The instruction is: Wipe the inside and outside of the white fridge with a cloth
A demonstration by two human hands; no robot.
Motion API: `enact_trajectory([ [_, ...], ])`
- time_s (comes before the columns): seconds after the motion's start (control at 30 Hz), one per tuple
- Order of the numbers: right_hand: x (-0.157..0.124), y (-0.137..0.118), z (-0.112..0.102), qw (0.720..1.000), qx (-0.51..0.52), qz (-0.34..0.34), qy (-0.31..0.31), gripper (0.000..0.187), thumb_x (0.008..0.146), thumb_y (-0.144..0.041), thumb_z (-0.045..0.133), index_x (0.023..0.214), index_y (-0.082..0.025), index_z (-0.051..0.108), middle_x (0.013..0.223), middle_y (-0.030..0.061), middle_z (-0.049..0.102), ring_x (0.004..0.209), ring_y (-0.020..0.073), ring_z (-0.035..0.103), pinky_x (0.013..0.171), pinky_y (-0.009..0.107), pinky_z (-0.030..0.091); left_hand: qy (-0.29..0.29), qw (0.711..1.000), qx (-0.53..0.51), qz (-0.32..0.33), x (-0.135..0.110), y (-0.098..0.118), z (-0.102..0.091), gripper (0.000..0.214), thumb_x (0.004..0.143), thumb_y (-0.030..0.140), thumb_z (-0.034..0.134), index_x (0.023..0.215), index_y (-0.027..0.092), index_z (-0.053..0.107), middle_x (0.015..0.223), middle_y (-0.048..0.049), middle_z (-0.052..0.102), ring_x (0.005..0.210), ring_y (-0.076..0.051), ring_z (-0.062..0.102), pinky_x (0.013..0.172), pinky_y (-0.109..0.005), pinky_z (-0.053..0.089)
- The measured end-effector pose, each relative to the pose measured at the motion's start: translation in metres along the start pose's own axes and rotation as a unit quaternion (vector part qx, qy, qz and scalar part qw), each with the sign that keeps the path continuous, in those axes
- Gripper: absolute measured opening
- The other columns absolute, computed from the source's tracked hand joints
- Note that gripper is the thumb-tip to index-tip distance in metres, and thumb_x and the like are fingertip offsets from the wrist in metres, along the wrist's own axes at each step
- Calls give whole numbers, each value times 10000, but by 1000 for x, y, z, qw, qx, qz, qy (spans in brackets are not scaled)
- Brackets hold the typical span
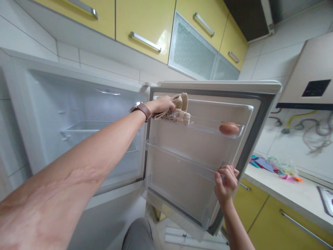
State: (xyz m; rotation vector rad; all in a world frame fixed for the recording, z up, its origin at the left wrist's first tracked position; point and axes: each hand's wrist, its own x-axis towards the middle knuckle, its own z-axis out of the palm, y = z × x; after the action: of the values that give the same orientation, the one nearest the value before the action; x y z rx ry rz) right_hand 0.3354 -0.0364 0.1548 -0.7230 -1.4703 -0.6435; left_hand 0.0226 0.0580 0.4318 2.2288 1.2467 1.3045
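Note:
My left hand (165, 104) is closed on a beige cloth (179, 113) at the top shelf of the open fridge door (192, 156). Part of the cloth hangs over the clear rim of that shelf. My right hand (227, 182) has its fingers curled over the right end of the middle door shelf (182, 161). A brown egg-shaped thing (229, 128) sits at the right end of the top door shelf (205, 125), above my right hand.
To the left is the fridge interior (78, 90) with a clear shelf (85, 125). Yellow cabinets (145, 21) hang overhead. At the right, a counter (262, 177) bears colourful cloths (262, 163) and a plastic bag (282, 163). A water heater (312, 69) is on the wall.

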Motion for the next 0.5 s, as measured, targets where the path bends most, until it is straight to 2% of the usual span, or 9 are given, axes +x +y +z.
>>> enact_trajectory([
  [0.27, 1, 3, 2, 1000, 2, 8, 6, 304, 970, -334, 584, 713, -193, 504, 717, -18, 513, 722, 150, 482, 845, 370, 291, 9, 1000, -17, -24, -2, 1, 1, 125, 494, 154, 735, 586, 175, 654, 629, -32, 619, 700, -224, 620, 570, -273, 465],
  [0.5, 0, 10, 3, 1000, 5, 16, 12, 308, 969, -360, 581, 719, -192, 516, 724, -9, 515, 734, 154, 479, 826, 367, 294, -6, 999, 31, 19, 2, -3, 7, 115, 553, 187, 693, 569, 182, 579, 659, -43, 598, 696, -215, 600, 622, -306, 471],
])
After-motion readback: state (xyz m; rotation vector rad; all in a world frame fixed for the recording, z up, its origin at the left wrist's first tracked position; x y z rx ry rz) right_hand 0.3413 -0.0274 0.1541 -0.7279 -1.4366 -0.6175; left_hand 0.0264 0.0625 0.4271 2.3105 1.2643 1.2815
